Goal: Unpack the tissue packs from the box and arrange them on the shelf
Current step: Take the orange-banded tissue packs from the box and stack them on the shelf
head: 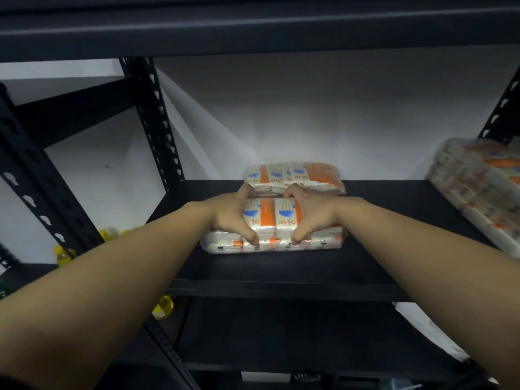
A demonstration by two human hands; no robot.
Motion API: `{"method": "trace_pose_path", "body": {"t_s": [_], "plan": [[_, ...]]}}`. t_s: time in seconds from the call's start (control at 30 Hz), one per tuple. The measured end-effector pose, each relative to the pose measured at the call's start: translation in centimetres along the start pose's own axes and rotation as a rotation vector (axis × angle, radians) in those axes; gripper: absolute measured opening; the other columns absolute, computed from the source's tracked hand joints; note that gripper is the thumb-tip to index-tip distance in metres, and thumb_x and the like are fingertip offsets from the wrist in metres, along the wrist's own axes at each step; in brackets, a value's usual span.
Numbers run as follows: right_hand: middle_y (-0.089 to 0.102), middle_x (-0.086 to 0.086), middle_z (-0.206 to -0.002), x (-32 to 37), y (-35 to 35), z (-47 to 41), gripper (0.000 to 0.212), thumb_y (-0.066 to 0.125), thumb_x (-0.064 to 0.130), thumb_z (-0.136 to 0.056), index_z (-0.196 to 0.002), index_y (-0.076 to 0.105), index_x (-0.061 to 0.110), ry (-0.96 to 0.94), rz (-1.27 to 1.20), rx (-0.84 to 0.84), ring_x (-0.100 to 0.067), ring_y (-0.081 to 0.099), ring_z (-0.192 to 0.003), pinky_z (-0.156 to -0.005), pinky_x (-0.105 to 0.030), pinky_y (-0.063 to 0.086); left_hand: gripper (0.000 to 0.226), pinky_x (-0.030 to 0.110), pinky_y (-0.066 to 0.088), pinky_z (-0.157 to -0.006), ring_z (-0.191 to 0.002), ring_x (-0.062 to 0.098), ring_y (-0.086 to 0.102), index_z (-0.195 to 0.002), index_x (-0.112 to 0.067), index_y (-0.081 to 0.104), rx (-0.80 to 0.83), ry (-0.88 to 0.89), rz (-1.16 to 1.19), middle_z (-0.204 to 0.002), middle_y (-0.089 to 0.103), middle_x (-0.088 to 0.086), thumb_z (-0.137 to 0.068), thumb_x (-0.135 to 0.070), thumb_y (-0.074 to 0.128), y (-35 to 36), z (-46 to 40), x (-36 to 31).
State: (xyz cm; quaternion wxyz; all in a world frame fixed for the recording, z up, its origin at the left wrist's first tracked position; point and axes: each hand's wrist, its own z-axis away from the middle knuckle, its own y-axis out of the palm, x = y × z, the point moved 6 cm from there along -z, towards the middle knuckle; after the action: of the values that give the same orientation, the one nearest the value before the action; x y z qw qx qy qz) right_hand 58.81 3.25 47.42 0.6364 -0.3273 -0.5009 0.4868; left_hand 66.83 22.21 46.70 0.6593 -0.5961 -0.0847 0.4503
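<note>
Far left: black slotted upright (157,114) of the rack, and past it some yellow-capped bottles (63,253) on a lower level of the next rack, blurred, can't tell more. My left hand (229,218) is on the left part of the front tissue pack (274,225), thumb hooked over its near edge, fingers curled over the far edge, so it's clamped on the pack. My right hand (312,216) mirrors it on the right part, same grip, thumbs close together but not touching. The pack sits flat on the black shelf (281,266), mid-width, set back from the front lip. Directly behind it, touching or just short of touching, is a second tissue pack (295,175) lying flat against the white back wall (309,108). Far right: a stack of tissue packs (484,192) on the same shelf, several layers, well apart from the middle two, partly cut off by the frame edge.
</note>
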Motion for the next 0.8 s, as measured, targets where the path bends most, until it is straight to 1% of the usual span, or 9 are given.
{"method": "trace_pose_path", "body": {"t_s": [0.17, 0.3, 0.37, 0.5, 0.6, 0.63, 0.67, 0.73, 0.8], "plan": [[0.042, 0.008, -0.13, -0.3, 0.6, 1.2, 0.102, 0.088, 0.05, -0.062, -0.142, 0.025, 0.039, -0.12, 0.063, -0.111, -0.015, 0.05, -0.112, -0.095, -0.039, 0.051, 0.107, 0.04, 0.059, -0.093, -0.106, 0.011, 0.064, -0.132, -0.044, 0.02, -0.035, 0.061, -0.06, -0.119, 0.06, -0.013, -0.054, -0.055, 0.091, 0.6, 0.8, 0.4], [0.045, 0.011, -0.13, -1.4, 0.9, 2.0, 0.096, 0.087, 0.045, -0.066, -0.141, 0.027, 0.043, -0.137, -0.014, -0.114, -0.012, 0.053, -0.115, -0.095, -0.034, 0.053, 0.1, 0.039, 0.059, -0.092, -0.107, 0.01, 0.062, -0.134, -0.043, 0.021, -0.042, 0.114, -0.079, -0.121, 0.056, -0.013, -0.061, -0.05, 0.089, 0.6, 1.6, 0.3], [0.046, 0.011, -0.132, -1.9, 1.1, 2.7, 0.091, 0.086, 0.046, -0.067, -0.139, 0.03, 0.044, -0.14, -0.035, -0.14, -0.012, 0.053, -0.116, -0.097, -0.036, 0.054, 0.096, 0.04, 0.057, -0.095, -0.11, 0.01, 0.058, -0.135, -0.045, 0.025, -0.088, 0.119, -0.076, -0.125, 0.052, -0.012, -0.064, -0.056, 0.088, 0.7, 2.3, 0.9], [0.033, 0.008, -0.152, -3.0, 1.8, 3.8, 0.087, 0.08, 0.055, -0.078, -0.149, 0.032, 0.039, -0.17, -0.004, -0.222, -0.01, 0.038, -0.132, -0.112, -0.04, 0.043, 0.09, 0.033, 0.048, -0.104, -0.122, 0.012, 0.048, -0.15, -0.047, 0.034, -0.224, 0.14, -0.026, -0.142, 0.034, -0.01, -0.075, -0.067, 0.079, 1.4, 4.0, 2.6], [0.023, 0.012, -0.161, -3.6, 2.4, 4.8, 0.087, 0.076, 0.06, -0.084, -0.153, 0.027, 0.04, -0.179, -0.019, -0.289, -0.01, 0.029, -0.142, -0.118, -0.041, 0.037, 0.085, 0.03, 0.051, -0.1, -0.122, 0.009, 0.053, -0.149, -0.046, 0.031, -0.297, 0.142, 0.021, -0.143, 0.041, -0.013, -0.079, -0.07, 0.073, 2.0, 5.1, 3.5], [0.021, 0.013, -0.162, -3.6, 2.6, 5.1, 0.09, 0.075, 0.061, -0.084, -0.155, 0.023, 0.042, -0.17, -0.023, -0.304, -0.01, 0.029, -0.144, -0.117, -0.041, 0.037, 0.085, 0.032, 0.052, -0.1, -0.126, 0.01, 0.053, -0.148, -0.044, 0.028, -0.312, 0.126, 0.024, -0.149, 0.041, -0.012, -0.08, -0.072, 0.072, 2.1, 5.4, 3.8], [0.021, 0.013, -0.162, -3.8, 2.8, 5.2, 0.092, 0.074, 0.062, -0.084, -0.155, 0.019, 0.043, -0.147, -0.039, -0.316, -0.011, 0.031, -0.144, -0.115, -0.041, 0.039, 0.085, 0.037, 0.051, -0.105, -0.135, 0.015, 0.05, -0.149, -0.044, 0.024, -0.318, 0.11, 0.012, -0.159, 0.035, -0.01, -0.082, -0.073, 0.069, 2.3, 5.7, 4.2], [0.025, 0.01, -0.16, -4.1, 3.0, 5.5, 0.097, 0.076, 0.064, -0.081, -0.154, 0.015, 0.043, -0.088, -0.085, -0.345, -0.011, 0.041, -0.136, -0.109, -0.042, 0.048, 0.085, 0.047, 0.04, -0.117, -0.152, 0.022, 0.029, -0.154, -0.044, 0.019, -0.332, 0.103, -0.009, -0.17, 0.015, -0.011, -0.087, -0.072, 0.063, 2.7, 6.3, 4.7], [0.022, 0.01, -0.162, -4.3, 3.3, 5.6, 0.101, 0.076, 0.066, -0.079, -0.154, 0.013, 0.044, -0.066, -0.11, -0.398, -0.012, 0.041, -0.138, -0.109, -0.045, 0.049, 0.081, 0.048, 0.03, -0.124, -0.157, 0.016, 0.014, -0.158, -0.042, 0.019, -0.364, 0.123, 0.008, -0.171, 0.007, -0.014, -0.092, -0.068, 0.059, 3.5, 6.8, 5.1]]}}
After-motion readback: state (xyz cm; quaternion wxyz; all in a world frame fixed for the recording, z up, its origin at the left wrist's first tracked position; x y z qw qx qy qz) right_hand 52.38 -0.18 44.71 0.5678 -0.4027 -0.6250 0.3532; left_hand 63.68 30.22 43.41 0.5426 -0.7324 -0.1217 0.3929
